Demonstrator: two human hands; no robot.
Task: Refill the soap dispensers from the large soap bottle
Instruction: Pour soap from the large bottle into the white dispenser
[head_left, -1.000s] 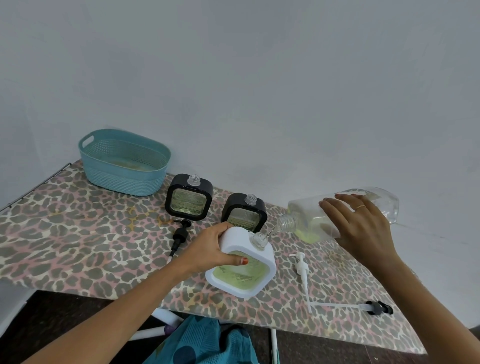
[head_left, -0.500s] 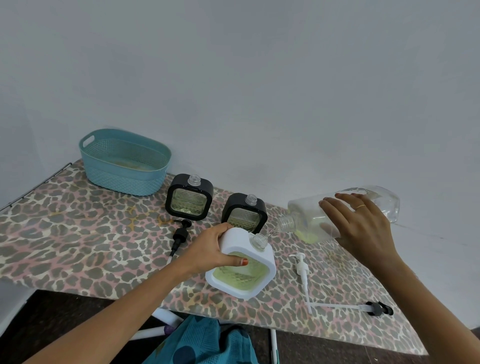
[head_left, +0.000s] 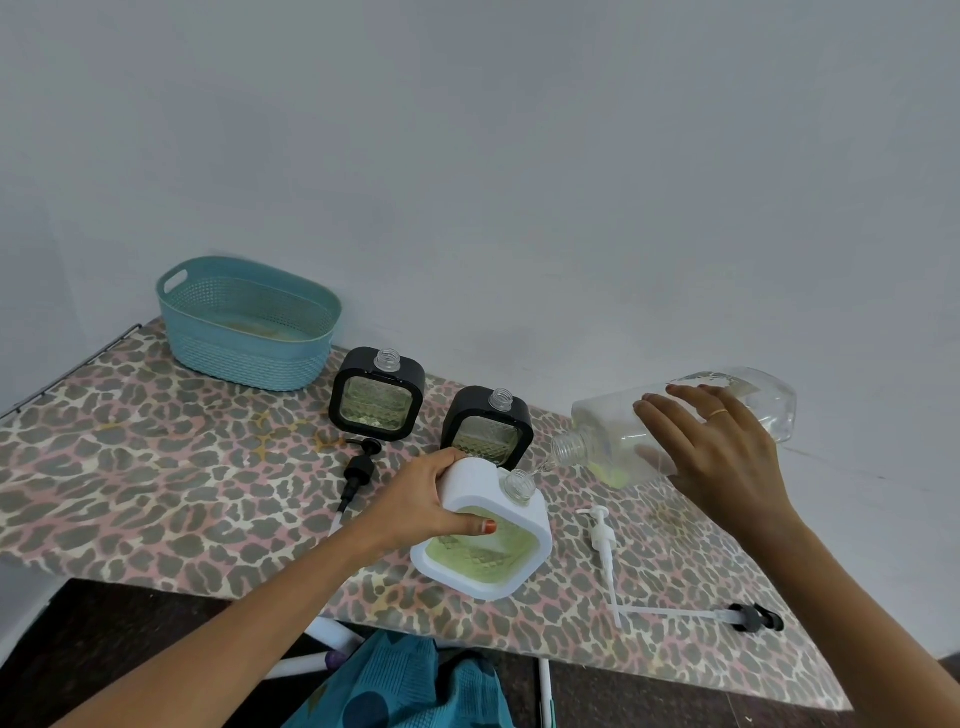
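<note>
My left hand (head_left: 421, 506) grips the white square soap dispenser (head_left: 511, 564), tilted on the table, its clear open neck up. My right hand (head_left: 722, 457) holds the large clear soap bottle (head_left: 613, 434) nearly on its side. The bottle's mouth sits just above and right of the dispenser's neck, and a thin stream runs between them. A little green soap lies in the bottle's lower part. Two black square dispensers (head_left: 376, 395) (head_left: 487, 428) stand uncapped behind, against the wall.
A teal plastic basket (head_left: 249, 325) stands at the back left of the leopard-print table (head_left: 130, 467). A black pump (head_left: 358, 475) lies left of my left hand. A white pump (head_left: 602, 540) and another black-headed pump (head_left: 748, 617) lie at the front right.
The large bottle has tipped slightly further and the green soap in it has shrunk. Both hands have stayed nearly in place.
</note>
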